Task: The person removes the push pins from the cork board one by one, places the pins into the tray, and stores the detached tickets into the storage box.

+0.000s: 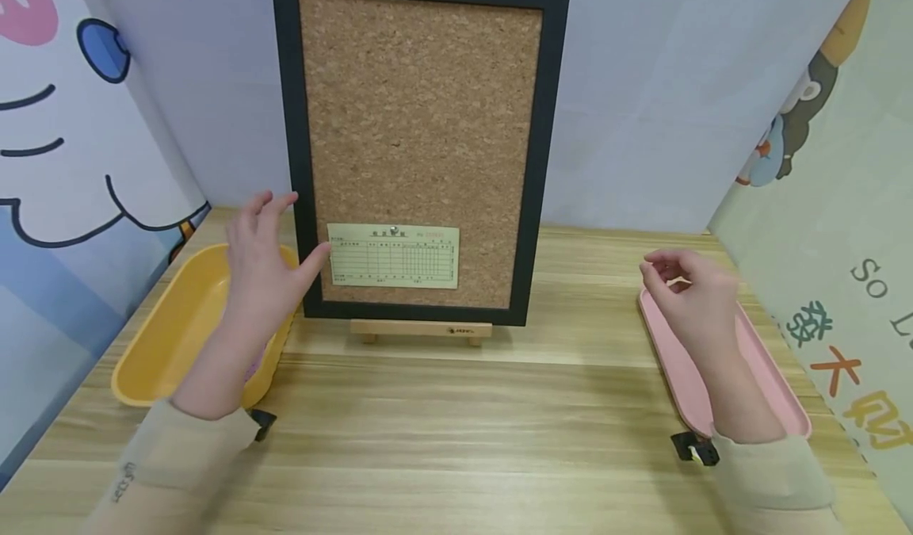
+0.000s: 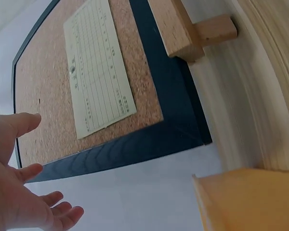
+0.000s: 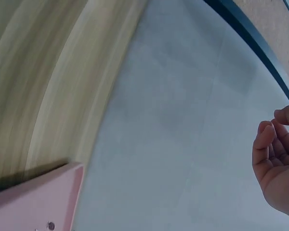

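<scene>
Hanging from a pin (image 1: 394,230), a yellow paper (image 1: 394,264) is low on the cork board (image 1: 428,107), a bit left. The left hand (image 1: 260,273), fingers spread, is near the board's left edge. The right hand (image 1: 693,293), fingers curled in, is above the pink tray (image 1: 766,361), far right.

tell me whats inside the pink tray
In the pink tray, a small dark round thing shows near one end, too small to name. In the head view, the right hand and forearm cover part of it, hiding anything beneath.
</scene>
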